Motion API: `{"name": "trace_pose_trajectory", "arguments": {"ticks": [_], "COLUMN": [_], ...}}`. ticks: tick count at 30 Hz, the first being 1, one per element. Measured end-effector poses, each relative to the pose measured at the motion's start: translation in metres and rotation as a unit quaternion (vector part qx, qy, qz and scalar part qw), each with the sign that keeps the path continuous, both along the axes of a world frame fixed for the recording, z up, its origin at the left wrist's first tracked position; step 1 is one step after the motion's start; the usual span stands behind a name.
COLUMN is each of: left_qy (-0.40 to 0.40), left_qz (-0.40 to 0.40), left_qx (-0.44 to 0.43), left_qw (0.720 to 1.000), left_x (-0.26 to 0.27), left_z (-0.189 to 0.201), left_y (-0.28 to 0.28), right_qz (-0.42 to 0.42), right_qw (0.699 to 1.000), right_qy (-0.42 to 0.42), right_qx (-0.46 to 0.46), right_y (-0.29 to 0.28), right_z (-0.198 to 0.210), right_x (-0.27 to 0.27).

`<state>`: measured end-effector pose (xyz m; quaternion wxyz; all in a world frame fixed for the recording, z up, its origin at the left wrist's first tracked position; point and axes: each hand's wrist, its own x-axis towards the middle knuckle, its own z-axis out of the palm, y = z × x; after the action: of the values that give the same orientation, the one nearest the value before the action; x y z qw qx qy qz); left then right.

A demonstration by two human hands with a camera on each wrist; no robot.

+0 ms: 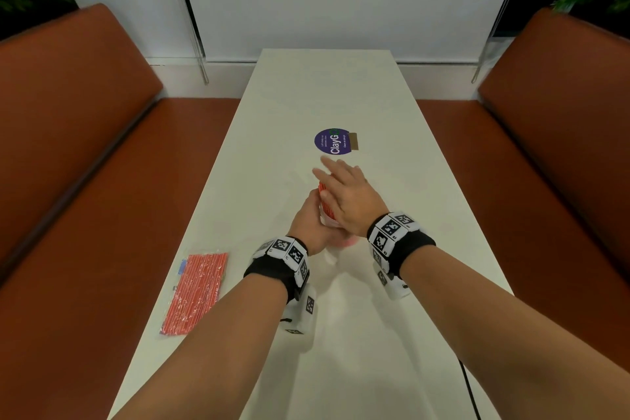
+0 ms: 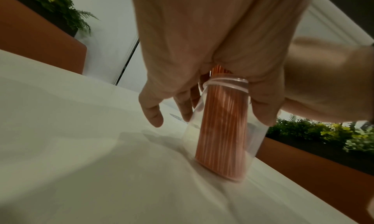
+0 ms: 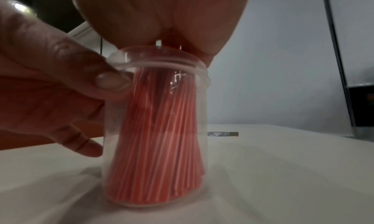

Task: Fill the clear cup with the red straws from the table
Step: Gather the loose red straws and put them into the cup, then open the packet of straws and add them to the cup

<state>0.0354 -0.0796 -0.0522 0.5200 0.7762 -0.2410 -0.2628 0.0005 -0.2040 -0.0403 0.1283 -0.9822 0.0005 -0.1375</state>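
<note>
The clear cup (image 1: 329, 220) stands upright on the white table (image 1: 341, 95), packed with a bundle of red straws (image 1: 322, 189) that rise above its rim. My left hand (image 1: 306, 225) grips the cup from the left, its thumb just under the rim. My right hand (image 1: 344, 194) lies flat on the straw tops with its fingers straight. In the right wrist view the right hand's palm (image 3: 161, 16) presses on the straws (image 3: 157, 139) inside the cup (image 3: 113, 131), and the left hand (image 3: 50, 91) wraps its side. The left wrist view shows the cup (image 2: 257, 139) and straws (image 2: 222, 131) under the left hand (image 2: 192, 35).
A clear packet of red straws (image 1: 196, 293) lies flat near the table's left edge. A round purple sticker (image 1: 334, 141) sits on the table beyond the hands. Brown bench seats (image 1: 85, 164) flank the table on both sides, and a wall closes the far end.
</note>
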Motion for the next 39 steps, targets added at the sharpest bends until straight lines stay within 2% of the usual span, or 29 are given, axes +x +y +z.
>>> {"name": "trace_pose_trajectory", "arguments": {"ticks": [2, 6, 9, 16, 20, 23, 26, 27, 29, 31, 33, 36, 39], "left_qy": [-0.001, -0.008, -0.013, -0.033, -0.051, -0.067, -0.101, -0.104, -0.104, -0.097, -0.098, -0.072, -0.060], "left_qz": [0.000, 0.006, 0.004, 0.002, 0.019, 0.055, 0.106, 0.122, 0.143, 0.150, 0.140, 0.130, 0.116], "left_qx": [0.012, 0.034, 0.049, 0.106, 0.174, 0.239, 0.314, 0.349, 0.432, 0.504, 0.557, 0.597, 0.612], "left_qw": [1.000, 0.999, 0.999, 0.994, 0.983, 0.967, 0.938, 0.923, 0.885, 0.845, 0.813, 0.788, 0.780], "left_x": [-0.002, -0.008, -0.012, -0.020, -0.019, -0.015, -0.009, -0.008, -0.007, -0.007, -0.008, -0.014, -0.022], "left_z": [0.004, 0.012, 0.019, 0.026, 0.032, 0.035, 0.036, 0.036, 0.035, 0.031, 0.024, 0.012, 0.010], "left_y": [0.000, -0.002, -0.003, 0.007, 0.025, 0.047, 0.079, 0.090, 0.114, 0.137, 0.155, 0.173, 0.178], "right_qz": [0.002, -0.011, -0.017, -0.034, -0.056, 0.002, 0.061, 0.072, 0.059, 0.026, 0.021, 0.033, 0.028], "right_qw": [0.999, 0.999, 0.996, 0.992, 0.995, 0.992, 0.990, 0.993, 0.998, 0.983, 0.962, 0.939, 0.933], "right_qy": [0.033, 0.021, 0.064, 0.109, -0.013, -0.094, -0.105, -0.081, 0.031, 0.171, 0.252, 0.318, 0.315], "right_qx": [-0.014, -0.036, -0.054, -0.062, -0.078, -0.086, -0.065, -0.043, 0.011, 0.068, 0.104, 0.127, 0.170], "right_y": [0.000, 0.004, 0.007, 0.013, 0.032, 0.064, 0.103, 0.116, 0.142, 0.162, 0.179, 0.196, 0.204], "right_z": [0.004, 0.007, 0.006, 0.022, 0.035, 0.040, 0.038, 0.036, 0.032, 0.022, 0.012, -0.001, -0.006], "right_x": [-0.002, -0.003, -0.004, -0.010, -0.014, -0.013, -0.010, -0.010, -0.013, -0.015, -0.017, -0.019, -0.020]}}
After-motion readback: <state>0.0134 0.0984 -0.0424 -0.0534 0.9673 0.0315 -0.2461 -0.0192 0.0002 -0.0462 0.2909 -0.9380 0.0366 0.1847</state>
